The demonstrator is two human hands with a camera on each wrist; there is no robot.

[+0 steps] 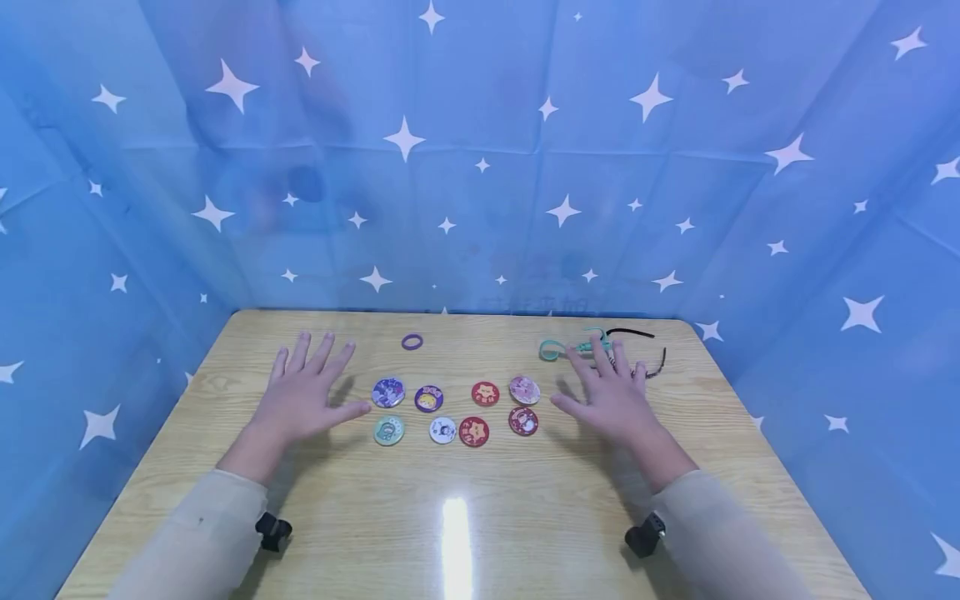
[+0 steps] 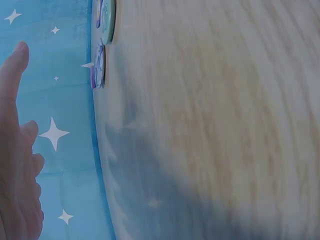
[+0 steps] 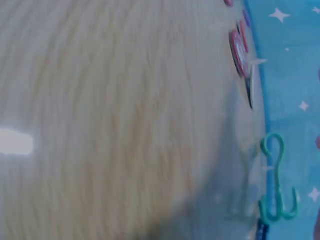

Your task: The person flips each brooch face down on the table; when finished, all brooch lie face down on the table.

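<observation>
My left hand (image 1: 302, 396) is spread with straight fingers above the table's left side, its thumb tip near a purple-blue round badge (image 1: 388, 392) and a mint-green badge (image 1: 388, 430). On the other side, my right hand (image 1: 617, 400) is also spread, holding nothing. Its thumb points at a pink badge (image 1: 525, 390) and a dark red badge (image 1: 523, 421). Beyond its fingers lies a teal hook-shaped piece (image 1: 553, 350) with black cords (image 1: 632, 332), partly hidden by the hand. Between the hands are a purple-and-yellow badge (image 1: 429, 398), a white badge (image 1: 442, 430) and two red badges (image 1: 473, 432).
A small purple ring (image 1: 412, 342) lies toward the back of the wooden table (image 1: 360, 517). A blue star-patterned curtain (image 1: 480, 183) hangs behind and along both sides. Light glares off the tabletop near the front.
</observation>
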